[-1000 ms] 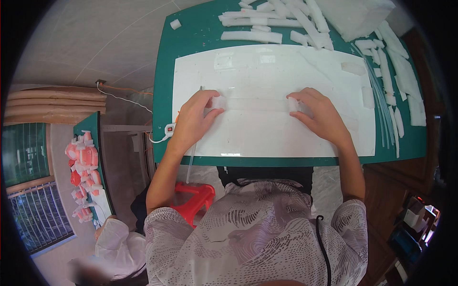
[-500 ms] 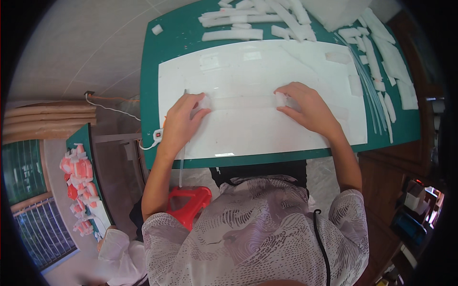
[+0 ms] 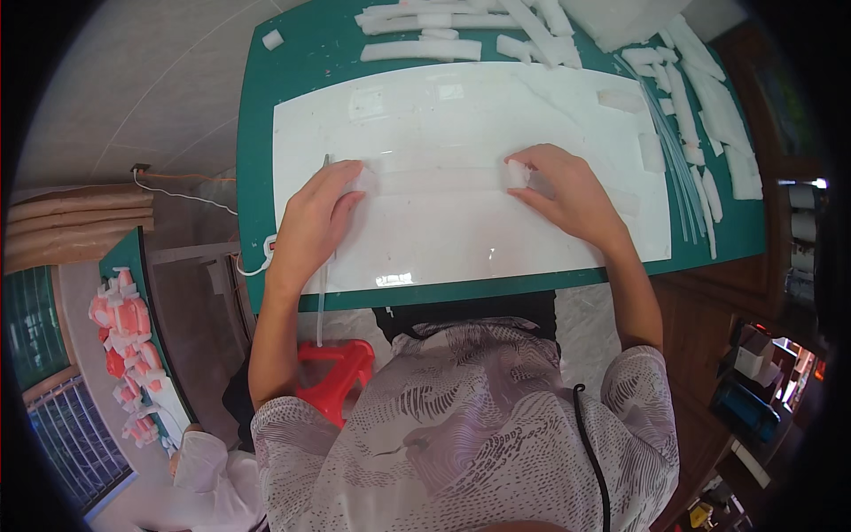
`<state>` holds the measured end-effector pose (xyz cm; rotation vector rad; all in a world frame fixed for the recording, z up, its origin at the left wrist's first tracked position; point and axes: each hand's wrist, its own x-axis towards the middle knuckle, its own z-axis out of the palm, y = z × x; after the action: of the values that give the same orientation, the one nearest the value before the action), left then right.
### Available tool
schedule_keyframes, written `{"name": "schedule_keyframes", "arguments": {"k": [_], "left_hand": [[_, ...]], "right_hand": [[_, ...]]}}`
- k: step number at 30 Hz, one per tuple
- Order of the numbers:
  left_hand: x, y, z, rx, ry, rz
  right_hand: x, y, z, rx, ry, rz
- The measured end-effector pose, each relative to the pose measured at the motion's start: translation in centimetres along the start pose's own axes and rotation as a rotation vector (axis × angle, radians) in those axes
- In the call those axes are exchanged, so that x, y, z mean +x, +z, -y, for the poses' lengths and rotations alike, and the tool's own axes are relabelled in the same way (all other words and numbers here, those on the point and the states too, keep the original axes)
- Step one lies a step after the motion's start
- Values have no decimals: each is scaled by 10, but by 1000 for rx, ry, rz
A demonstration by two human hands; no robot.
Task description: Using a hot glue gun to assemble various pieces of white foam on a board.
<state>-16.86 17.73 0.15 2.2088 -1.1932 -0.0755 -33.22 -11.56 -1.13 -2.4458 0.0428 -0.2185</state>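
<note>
A pale, translucent foam strip (image 3: 439, 181) lies crosswise on the glossy white board (image 3: 425, 244). My left hand (image 3: 317, 213) is closed on its left end, where the foam stands up as a small white piece between thumb and fingers. At the right end my right hand (image 3: 567, 195) pinches a similar upturned white end (image 3: 518, 174). The strip blends into the board, so I cannot tell whether the ends are folded or separate pieces. A thin rod (image 3: 322, 306) runs beneath my left hand and past the board's near edge.
White foam strips (image 3: 421, 50) are heaped along the far side of the green table (image 3: 257, 115). More foam and thin pale rods (image 3: 683, 182) lie at the right. A white corded switch (image 3: 269, 249) sits at the left edge. Below stands a red stool (image 3: 341, 368); another person's sleeve (image 3: 213, 474) shows lower left.
The whole view has shifted, so table and hands appear slightly farther left and higher. Both hands still hold the strip's ends, with my left thumb a little closer to its fingers.
</note>
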Motion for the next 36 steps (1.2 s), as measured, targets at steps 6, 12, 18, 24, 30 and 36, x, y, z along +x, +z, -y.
{"name": "schedule_keyframes", "arguments": {"k": [6, 12, 18, 24, 30, 36], "left_hand": [[-1, 3, 1, 10, 22, -13], [-3, 5, 4, 36, 26, -4], [-3, 8, 3, 60, 67, -28], [-1, 2, -7, -4, -62, 42], [-2, 0, -7, -94, -72, 31], [-2, -4, -10, -168, -111, 49]], "right_hand": [[1, 1, 0, 1, -5, 2], [0, 1, 1, -12, 12, -2], [0, 0, 2, -16, 23, -10], [2, 0, 2, -18, 10, 1], [0, -1, 2, -2, -20, 9], [-1, -2, 4, 15, -25, 17]]}}
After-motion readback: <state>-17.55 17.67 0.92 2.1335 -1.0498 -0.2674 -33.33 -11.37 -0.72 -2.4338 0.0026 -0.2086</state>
